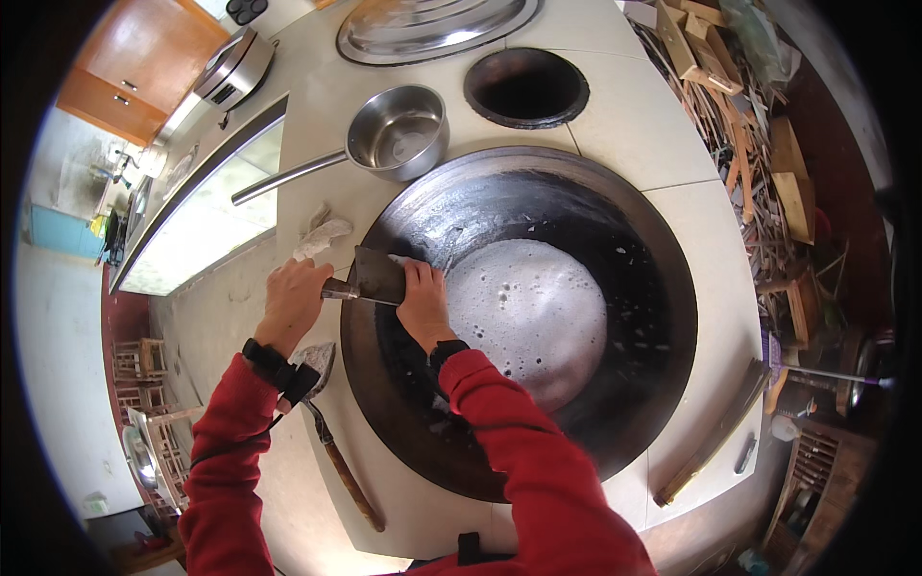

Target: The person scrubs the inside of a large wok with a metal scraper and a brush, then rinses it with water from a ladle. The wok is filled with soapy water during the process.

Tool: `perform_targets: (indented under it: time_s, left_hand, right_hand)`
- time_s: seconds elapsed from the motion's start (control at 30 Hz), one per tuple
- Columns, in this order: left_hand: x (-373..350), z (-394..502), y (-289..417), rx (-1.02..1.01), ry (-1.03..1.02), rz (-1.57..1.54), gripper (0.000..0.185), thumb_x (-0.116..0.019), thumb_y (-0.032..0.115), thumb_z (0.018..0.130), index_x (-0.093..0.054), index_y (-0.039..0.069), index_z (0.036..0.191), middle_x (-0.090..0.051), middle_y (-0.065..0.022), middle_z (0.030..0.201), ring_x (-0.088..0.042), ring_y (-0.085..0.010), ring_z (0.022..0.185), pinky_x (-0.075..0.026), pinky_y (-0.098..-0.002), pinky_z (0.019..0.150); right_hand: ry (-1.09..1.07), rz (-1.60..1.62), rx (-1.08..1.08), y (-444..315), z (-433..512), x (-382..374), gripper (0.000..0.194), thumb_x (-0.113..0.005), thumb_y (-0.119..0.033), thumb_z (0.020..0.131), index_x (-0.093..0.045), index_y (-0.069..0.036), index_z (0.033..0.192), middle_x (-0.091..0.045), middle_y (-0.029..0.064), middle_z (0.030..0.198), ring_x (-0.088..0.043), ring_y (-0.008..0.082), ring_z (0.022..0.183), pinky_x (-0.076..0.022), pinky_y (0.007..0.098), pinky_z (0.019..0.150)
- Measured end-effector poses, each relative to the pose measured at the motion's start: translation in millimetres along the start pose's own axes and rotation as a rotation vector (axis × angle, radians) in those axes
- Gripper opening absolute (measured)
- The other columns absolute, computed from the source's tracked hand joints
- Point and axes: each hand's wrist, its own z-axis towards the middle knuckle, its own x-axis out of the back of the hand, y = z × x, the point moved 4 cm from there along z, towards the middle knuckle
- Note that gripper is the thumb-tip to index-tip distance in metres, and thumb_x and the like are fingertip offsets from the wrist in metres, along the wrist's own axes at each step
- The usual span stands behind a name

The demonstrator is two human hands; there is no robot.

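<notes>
My left hand (292,297) grips the wooden handle of a cleaver (379,277), held over the left rim of a large black wok (648,302). At the far end of the blade is my right hand (425,302), its fingers curled over the metal. A sliver of something white shows beside those fingers; what it is cannot be made out. Pale, frothy liquid (533,309) with bubbles lies in the bottom of the wok. Below my left hand, a spatula (338,461) with a wooden handle rests on the tiled stove top.
A steel saucepan (400,140) stands against the wok's far rim, near a crumpled white cloth (322,234). Behind are a round dark opening (526,86) and a metal lid (432,29). A bamboo piece (713,435) lies right; firewood (742,144) is piled beyond the edge.
</notes>
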Motion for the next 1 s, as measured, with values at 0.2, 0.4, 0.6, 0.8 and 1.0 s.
perform_targets:
  time_s: [0.2, 0.4, 0.6, 0.8, 1.0]
  left_hand:
    - [-0.6, 7.1, 13.0, 0.124, 0.199, -0.064, 0.029, -0.072, 0.012, 0.08, -0.064, 0.017, 0.108, -0.063, -0.0074, 0.103, -0.06, -0.0331, 0.102, -0.051, -0.0461, 0.085]
    - [-3.7, -17.7, 13.9, 0.121, 0.083, -0.009, 0.023, -0.06, 0.011, 0.085, -0.066, 0.016, 0.106, -0.061, -0.0098, 0.104, -0.056, -0.0338, 0.104, -0.044, -0.0468, 0.087]
    - [7.0, -15.4, 31.5, 0.036, 0.37, -0.074, 0.024, -0.06, 0.011, 0.083, -0.067, 0.018, 0.105, -0.059, -0.0082, 0.104, -0.052, -0.0317, 0.109, -0.042, -0.0445, 0.09]
    - [-20.0, -0.6, 29.1, 0.229, 0.147, -0.055, 0.028, -0.062, 0.011, 0.083, -0.068, 0.02, 0.109, -0.058, -0.0084, 0.104, -0.05, -0.0314, 0.11, -0.042, -0.0443, 0.094]
    - [-3.6, 3.7, 28.8, 0.082, 0.416, -0.113, 0.028, -0.062, 0.011, 0.083, -0.069, 0.021, 0.108, -0.058, -0.0087, 0.105, -0.05, -0.0317, 0.111, -0.042, -0.0437, 0.096]
  right_hand:
    - [0.145, -0.159, 0.159, 4.6, 23.7, 17.9, 0.049, -0.055, -0.005, 0.081, -0.054, 0.0, 0.13, -0.055, 0.0148, 0.118, -0.052, 0.0369, 0.11, -0.0446, 0.0439, 0.1]
    - [0.013, -0.002, -0.01, -2.4, -5.7, 7.4, 0.054, -0.056, -0.003, 0.078, -0.053, -0.001, 0.131, -0.053, 0.0162, 0.122, -0.05, 0.0385, 0.113, -0.0413, 0.0459, 0.103]
    - [0.081, -0.05, 0.025, 7.2, -2.0, 9.1, 0.059, -0.06, 0.001, 0.073, -0.053, -0.003, 0.131, -0.054, 0.0147, 0.122, -0.05, 0.0388, 0.113, -0.0409, 0.0448, 0.104]
    - [-0.053, -0.056, 0.009, 20.9, 12.9, 5.2, 0.049, -0.056, -0.005, 0.08, -0.054, -0.001, 0.129, -0.053, 0.015, 0.123, -0.05, 0.0383, 0.111, -0.0436, 0.0469, 0.1]
    - [0.127, -0.084, 0.076, 16.0, 16.0, 14.0, 0.06, -0.062, 0.001, 0.073, -0.052, -0.002, 0.132, -0.054, 0.0148, 0.122, -0.049, 0.0372, 0.116, -0.0424, 0.0445, 0.103]
